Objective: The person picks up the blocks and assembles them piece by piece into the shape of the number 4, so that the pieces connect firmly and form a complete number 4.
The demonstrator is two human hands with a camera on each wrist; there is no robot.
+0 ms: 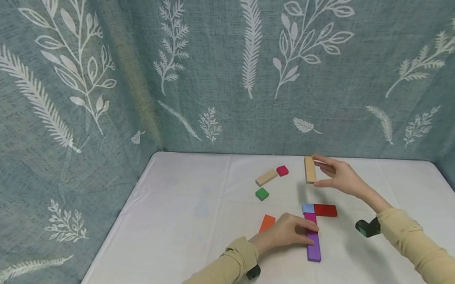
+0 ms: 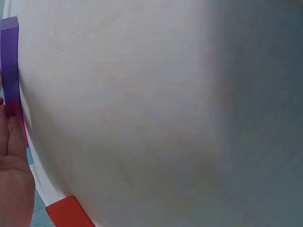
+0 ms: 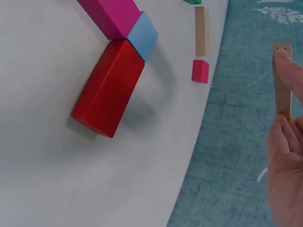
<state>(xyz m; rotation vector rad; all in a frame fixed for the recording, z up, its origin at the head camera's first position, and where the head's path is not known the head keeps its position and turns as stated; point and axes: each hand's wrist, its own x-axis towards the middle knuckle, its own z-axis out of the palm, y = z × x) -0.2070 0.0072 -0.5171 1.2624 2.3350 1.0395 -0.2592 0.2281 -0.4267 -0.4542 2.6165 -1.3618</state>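
Observation:
My right hand holds a plain wooden block upright above the table, thumb on one end and fingers at the other. The right wrist view shows the same wooden block between thumb and fingers. My left hand reaches over a row of blocks, its thumb and fingertips at the sides where a purple block meets a magenta block. A light blue block caps the row's far end. From it a red block extends rightward, forming a corner.
An orange block lies left of the row, partly behind the left hand. Farther back lie a green block, a second wooden block and a pinkish-red cube. A patterned curtain borders the white table.

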